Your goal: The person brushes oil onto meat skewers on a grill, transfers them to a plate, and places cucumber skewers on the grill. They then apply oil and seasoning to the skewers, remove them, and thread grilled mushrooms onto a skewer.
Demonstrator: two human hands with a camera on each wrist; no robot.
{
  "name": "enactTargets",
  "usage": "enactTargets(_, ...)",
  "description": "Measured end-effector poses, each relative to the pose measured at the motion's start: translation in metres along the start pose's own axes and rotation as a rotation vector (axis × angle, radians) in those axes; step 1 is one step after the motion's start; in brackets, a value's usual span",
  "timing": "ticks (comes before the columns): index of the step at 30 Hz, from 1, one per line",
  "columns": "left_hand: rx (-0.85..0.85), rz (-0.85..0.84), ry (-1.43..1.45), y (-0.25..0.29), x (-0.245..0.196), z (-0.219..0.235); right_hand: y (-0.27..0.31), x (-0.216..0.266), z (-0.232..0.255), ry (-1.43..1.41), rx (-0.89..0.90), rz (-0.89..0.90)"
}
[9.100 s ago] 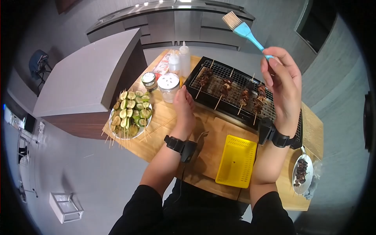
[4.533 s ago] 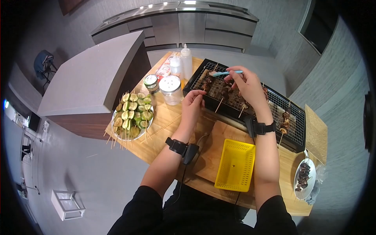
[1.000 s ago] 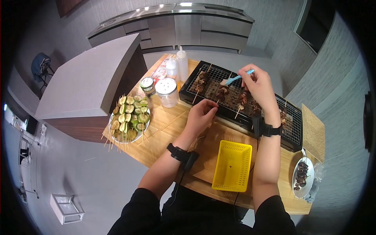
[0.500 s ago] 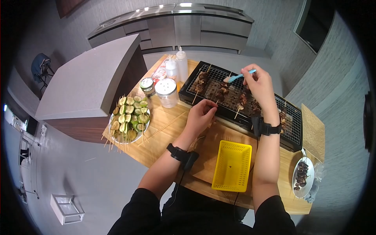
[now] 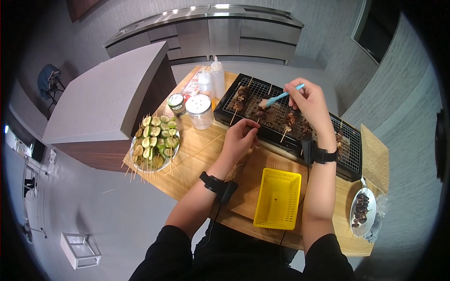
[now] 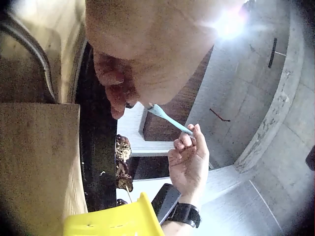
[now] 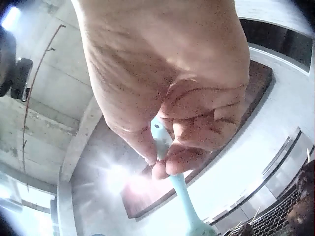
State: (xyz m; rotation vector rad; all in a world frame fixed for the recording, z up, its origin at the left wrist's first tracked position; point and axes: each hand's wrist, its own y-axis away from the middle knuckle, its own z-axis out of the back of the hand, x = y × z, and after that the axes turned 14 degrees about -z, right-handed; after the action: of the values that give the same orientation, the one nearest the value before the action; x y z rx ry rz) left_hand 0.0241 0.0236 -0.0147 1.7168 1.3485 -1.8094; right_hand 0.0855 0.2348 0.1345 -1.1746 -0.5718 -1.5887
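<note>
A black tabletop grill [image 5: 348, 154] holds several meat skewers [image 5: 291, 118] on its wire rack. My right hand [image 5: 309, 100] pinches a blue basting brush [image 5: 280, 96], [image 7: 174, 177], [image 6: 170, 119], whose bristles touch the meat on a skewer near the grill's left end. My left hand [image 5: 241, 136] is at the grill's front edge and pinches the wooden end of a skewer [image 5: 257, 121] between its fingertips. In the left wrist view the hand fills the top and its fingertips point down beside the grill's black rim [image 6: 96, 147].
A plate of green vegetable skewers [image 5: 155, 138] sits at the table's left. Two jars [image 5: 199, 110] and squeeze bottles [image 5: 216, 77] stand behind. A yellow basket [image 5: 277, 199] lies on a wooden board near me. A small plate of cooked meat [image 5: 361, 208] sits at the right.
The brush has swung from high in the air down to the grill, then worked along the skewers; in the last half second its bristles dropped left onto the meat. My left hand stays on the skewer end.
</note>
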Motion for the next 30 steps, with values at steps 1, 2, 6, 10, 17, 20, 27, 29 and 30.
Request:
enactTargets(1,-0.008,-0.009,0.006,0.0,0.0,0.0,0.002,0.003,0.0,-0.002,0.029,-0.012)
enactTargets(2,-0.016,-0.017,0.013,0.0,0.0,0.0,0.003,0.005,0.0,0.002,0.026,-0.011)
enactTargets(6,-0.031,-0.038,0.02,-0.001,-0.001,0.0,0.006,0.013,0.002,-0.054,-0.013,0.029)
enactTargets(10,-0.059,-0.07,0.03,-0.001,-0.001,-0.002,0.009,0.019,0.006,-0.109,-0.025,0.059)
enactTargets(17,-0.096,-0.088,0.099,-0.001,-0.005,-0.003,0.012,0.023,0.006,-0.095,-0.054,0.065)
enactTargets(20,-0.092,-0.084,0.091,-0.001,-0.005,-0.002,0.012,0.023,0.006,-0.093,-0.053,0.063)
enactTargets(27,-0.041,-0.022,0.064,0.0,-0.005,-0.002,0.008,0.016,0.0,-0.048,0.007,0.014)
enactTargets(29,-0.035,-0.022,0.065,0.0,-0.003,-0.001,0.006,0.012,-0.002,-0.011,0.04,-0.017)
enactTargets(30,-0.032,-0.022,0.066,-0.001,-0.002,-0.001,0.005,0.009,-0.002,0.006,0.048,-0.026)
